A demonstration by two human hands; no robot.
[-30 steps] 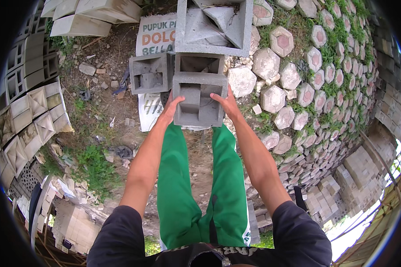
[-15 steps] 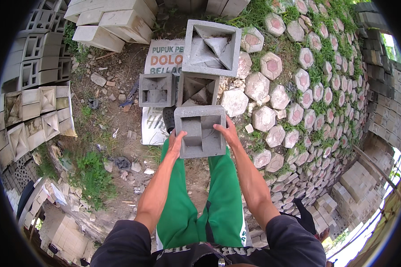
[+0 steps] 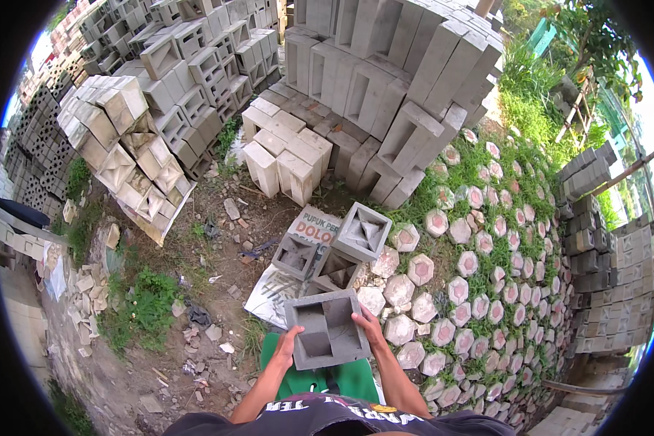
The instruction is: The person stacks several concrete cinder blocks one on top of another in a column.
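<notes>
A square grey concrete vent block (image 3: pixel 327 357) with a stepped, hollowed face is held in front of my body. My left hand (image 3: pixel 286 346) grips its left side, thumb on the rim. On the opposite side my right hand (image 3: pixel 370 328) clasps the edge the same way. Just beyond it, three more vent blocks stand on a white printed sack (image 3: pixel 267 294): a larger one with a pyramid-like face (image 3: pixel 363 232), a darker one (image 3: pixel 336 271) partly covered by the held block, and a smaller one (image 3: pixel 296 256) at the left.
Hexagonal pavers (image 3: pixel 421 269) with grass between them spread over the right side. Tall stacks of grey blocks (image 3: pixel 370 80) rise at the back, with pale blocks (image 3: pixel 287 156) before them. Weathered vent blocks (image 3: pixel 127 163) are piled at left. Rubble and weeds (image 3: pixel 149 309) lie lower left.
My view has tilted up, bringing the far block stacks into sight. Both hands still hold the vent block, which now appears lower in view and slightly turned.
</notes>
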